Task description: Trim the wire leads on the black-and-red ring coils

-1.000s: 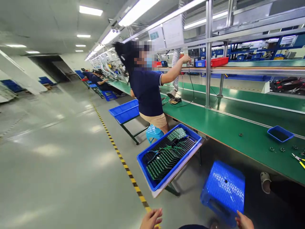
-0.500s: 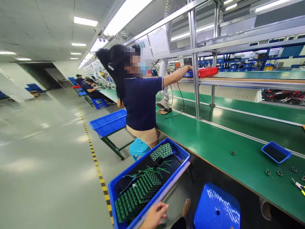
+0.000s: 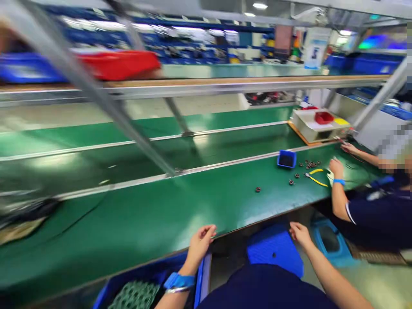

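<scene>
My left hand (image 3: 202, 241), with a blue wristband (image 3: 179, 281), is over the front edge of the green workbench (image 3: 135, 223). Its fingers are loosely bent, and I see nothing held in them. Below it, a blue tray (image 3: 103, 296) holds green honeycomb-patterned pieces (image 3: 137, 295). My right hand (image 3: 301, 235) hangs in front of the bench edge, near a blue stool (image 3: 273, 251). Its fingers are half curled and appear to hold nothing. On the bench ahead lie several small dark round parts (image 3: 258, 189), yellow-handled pliers (image 3: 317, 178) and a small blue bin (image 3: 286, 159).
At the right, a co-worker's hands (image 3: 336, 168) work over the bench beside the pliers. A metal post (image 3: 141, 146) rises from the bench at left, below a shelf with a red bin (image 3: 120, 64). A beige box (image 3: 317, 124) stands at the back right.
My view has swung right, from the aisle and the other worker to the bench. Both my hands are now in front of me, and the tray appears lower left.
</scene>
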The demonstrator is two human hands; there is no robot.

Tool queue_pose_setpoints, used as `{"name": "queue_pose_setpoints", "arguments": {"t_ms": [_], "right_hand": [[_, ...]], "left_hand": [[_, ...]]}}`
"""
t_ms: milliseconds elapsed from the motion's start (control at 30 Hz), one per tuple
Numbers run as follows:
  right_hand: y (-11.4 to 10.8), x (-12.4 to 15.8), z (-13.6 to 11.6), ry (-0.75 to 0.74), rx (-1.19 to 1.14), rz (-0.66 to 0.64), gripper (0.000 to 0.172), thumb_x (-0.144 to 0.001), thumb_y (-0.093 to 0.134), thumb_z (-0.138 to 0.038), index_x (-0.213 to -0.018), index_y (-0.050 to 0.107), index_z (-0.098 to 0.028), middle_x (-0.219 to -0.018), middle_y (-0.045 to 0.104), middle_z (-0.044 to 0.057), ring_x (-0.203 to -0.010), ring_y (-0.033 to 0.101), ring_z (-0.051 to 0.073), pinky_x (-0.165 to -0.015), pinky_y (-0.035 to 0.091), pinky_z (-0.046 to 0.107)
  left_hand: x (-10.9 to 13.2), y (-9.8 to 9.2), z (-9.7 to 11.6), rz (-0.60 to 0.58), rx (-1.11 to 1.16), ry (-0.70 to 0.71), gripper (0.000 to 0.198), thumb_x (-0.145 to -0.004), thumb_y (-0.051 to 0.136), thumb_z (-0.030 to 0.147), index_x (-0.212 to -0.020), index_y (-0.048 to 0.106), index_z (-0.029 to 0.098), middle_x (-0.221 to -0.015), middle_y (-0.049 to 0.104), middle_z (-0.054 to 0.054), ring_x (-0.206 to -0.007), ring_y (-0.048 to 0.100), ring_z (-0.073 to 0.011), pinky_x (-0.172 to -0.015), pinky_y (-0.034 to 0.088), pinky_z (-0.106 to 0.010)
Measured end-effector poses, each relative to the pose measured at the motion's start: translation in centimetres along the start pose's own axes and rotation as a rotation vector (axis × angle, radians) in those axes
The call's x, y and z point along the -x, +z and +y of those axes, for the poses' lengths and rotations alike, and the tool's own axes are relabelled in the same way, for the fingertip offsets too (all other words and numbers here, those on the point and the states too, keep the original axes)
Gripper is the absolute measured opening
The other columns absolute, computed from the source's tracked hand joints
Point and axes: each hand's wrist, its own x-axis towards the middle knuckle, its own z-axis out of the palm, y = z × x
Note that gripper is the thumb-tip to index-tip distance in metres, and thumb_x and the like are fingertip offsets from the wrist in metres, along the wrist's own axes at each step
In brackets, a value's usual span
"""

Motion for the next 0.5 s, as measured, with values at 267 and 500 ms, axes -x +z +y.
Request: {"name": "queue_pose_setpoints", "arguments": {"t_ms": [267,500], "right_hand": [[-6.2,-8.9,-7.1,-0.178,0.459,0.304,0.028,-0.092,0.057,-0.031,-0.115,0.057,-0.014,-0.113,0.060,0.008,-0.097,0.061,0.020,-0.082,0.053,0.040],[-7.8,-18.0,-13.9,-0.363,0.990,0.291,0.033,-0.092,0.057,-0.031,-0.120,0.055,-0.015,-0.122,0.056,0.010,-0.104,0.058,0.023,-0.087,0.051,0.043]], "left_hand": [[-4.3,2.9,-0.1,-0.178,-0.106,-0.021,0.073,-0.047,0.065,0.074,-0.087,0.063,0.013,-0.090,0.071,-0.015,-0.085,0.069,-0.0303,-0.065,0.054,-0.035],[1.9,1.0,-4.3,0.025,-0.099,-0.149,0.079,-0.042,0.064,0.079,-0.088,0.063,0.014,-0.091,0.071,-0.014,-0.085,0.069,-0.0313,-0.064,0.054,-0.034]]}}
